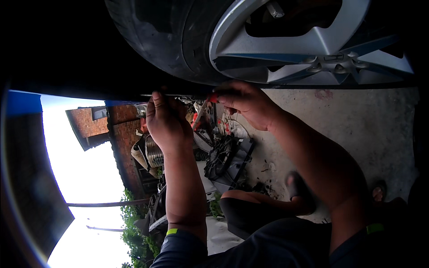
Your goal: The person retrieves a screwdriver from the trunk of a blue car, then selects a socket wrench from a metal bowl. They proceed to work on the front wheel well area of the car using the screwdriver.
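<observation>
The right hand (250, 103) is pinching a red handle (212, 98) between thumb and bent fingers, its grip closed with little gap showing. The handle is sitting between the two hands, just beside the dark tire (178, 42) of a silver-spoked wheel (313, 42). The left hand (170, 120) is curling, thumb extended, near a thin rod (146, 94); shadow is covering its fingers, so I cannot tell whether it is gripping or only touching the rod.
</observation>
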`<control>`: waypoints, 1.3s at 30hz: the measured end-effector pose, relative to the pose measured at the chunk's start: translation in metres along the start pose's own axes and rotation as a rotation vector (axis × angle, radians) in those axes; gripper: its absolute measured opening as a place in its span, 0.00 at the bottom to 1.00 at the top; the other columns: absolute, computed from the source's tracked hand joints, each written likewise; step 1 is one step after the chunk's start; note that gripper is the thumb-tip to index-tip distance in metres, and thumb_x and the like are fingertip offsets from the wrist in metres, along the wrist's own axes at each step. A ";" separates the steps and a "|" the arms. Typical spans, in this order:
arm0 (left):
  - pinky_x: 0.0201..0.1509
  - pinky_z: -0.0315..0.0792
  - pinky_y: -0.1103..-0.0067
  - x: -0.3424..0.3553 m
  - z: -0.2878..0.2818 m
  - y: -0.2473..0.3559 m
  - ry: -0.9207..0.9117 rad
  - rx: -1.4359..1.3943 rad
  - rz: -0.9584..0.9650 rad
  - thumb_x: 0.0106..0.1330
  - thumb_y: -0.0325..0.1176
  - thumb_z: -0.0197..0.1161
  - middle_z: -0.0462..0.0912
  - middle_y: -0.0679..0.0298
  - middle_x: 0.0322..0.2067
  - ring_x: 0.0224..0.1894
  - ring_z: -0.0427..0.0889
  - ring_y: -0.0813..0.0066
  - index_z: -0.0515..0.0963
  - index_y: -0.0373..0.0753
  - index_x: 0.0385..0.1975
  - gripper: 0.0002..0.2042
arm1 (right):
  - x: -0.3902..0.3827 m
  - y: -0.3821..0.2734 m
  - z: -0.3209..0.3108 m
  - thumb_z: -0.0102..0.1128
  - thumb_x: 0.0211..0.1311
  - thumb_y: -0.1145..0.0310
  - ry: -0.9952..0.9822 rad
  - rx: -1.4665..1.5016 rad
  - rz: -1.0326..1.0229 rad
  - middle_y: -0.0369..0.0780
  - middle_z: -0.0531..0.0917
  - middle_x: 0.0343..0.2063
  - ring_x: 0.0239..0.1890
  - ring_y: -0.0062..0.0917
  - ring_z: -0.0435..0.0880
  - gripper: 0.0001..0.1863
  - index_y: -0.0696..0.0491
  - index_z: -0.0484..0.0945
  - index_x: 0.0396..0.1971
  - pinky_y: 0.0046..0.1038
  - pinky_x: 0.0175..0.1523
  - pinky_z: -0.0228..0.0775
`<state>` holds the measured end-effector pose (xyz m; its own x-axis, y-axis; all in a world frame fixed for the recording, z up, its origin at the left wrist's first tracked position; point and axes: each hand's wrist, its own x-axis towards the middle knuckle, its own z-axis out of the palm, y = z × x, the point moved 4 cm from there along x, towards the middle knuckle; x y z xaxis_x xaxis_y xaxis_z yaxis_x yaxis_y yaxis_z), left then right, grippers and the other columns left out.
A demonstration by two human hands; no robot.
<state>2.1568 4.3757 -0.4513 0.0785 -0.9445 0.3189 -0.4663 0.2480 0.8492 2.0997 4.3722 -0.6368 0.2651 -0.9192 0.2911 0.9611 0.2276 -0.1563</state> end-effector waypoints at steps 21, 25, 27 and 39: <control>0.20 0.53 0.87 -0.004 -0.002 -0.006 -0.023 0.006 -0.014 0.74 0.40 0.53 0.69 0.72 0.18 0.17 0.59 0.86 0.76 0.36 0.38 0.12 | 0.003 0.002 -0.004 0.62 0.62 0.71 0.024 -0.308 -0.058 0.35 0.82 0.40 0.43 0.20 0.79 0.14 0.56 0.78 0.47 0.24 0.47 0.72; 0.20 0.53 0.87 -0.023 -0.006 -0.013 0.128 0.046 0.026 0.74 0.38 0.53 0.67 0.73 0.17 0.17 0.59 0.86 0.74 0.39 0.35 0.09 | -0.004 -0.004 -0.001 0.62 0.62 0.71 0.055 -0.731 -0.131 0.39 0.84 0.36 0.41 0.22 0.83 0.13 0.59 0.78 0.45 0.27 0.45 0.75; 0.20 0.54 0.86 -0.034 -0.013 -0.011 0.044 0.064 0.123 0.73 0.36 0.53 0.66 0.73 0.18 0.17 0.59 0.86 0.72 0.40 0.33 0.09 | -0.005 -0.021 0.013 0.63 0.61 0.67 0.103 -0.936 -0.485 0.42 0.84 0.30 0.32 0.25 0.83 0.12 0.59 0.79 0.40 0.27 0.38 0.74; 0.23 0.54 0.88 -0.131 -0.119 -0.114 0.166 0.191 -0.102 0.74 0.37 0.54 0.66 0.75 0.17 0.19 0.60 0.89 0.72 0.39 0.30 0.11 | 0.068 -0.026 0.135 0.58 0.63 0.61 0.119 -0.391 -0.180 0.36 0.82 0.33 0.36 0.17 0.76 0.15 0.58 0.79 0.41 0.24 0.42 0.68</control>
<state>2.3047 4.4972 -0.5394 0.2700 -0.9104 0.3136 -0.6052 0.0929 0.7906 2.1032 4.3468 -0.4850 0.0638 -0.9689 0.2390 0.8833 -0.0566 -0.4653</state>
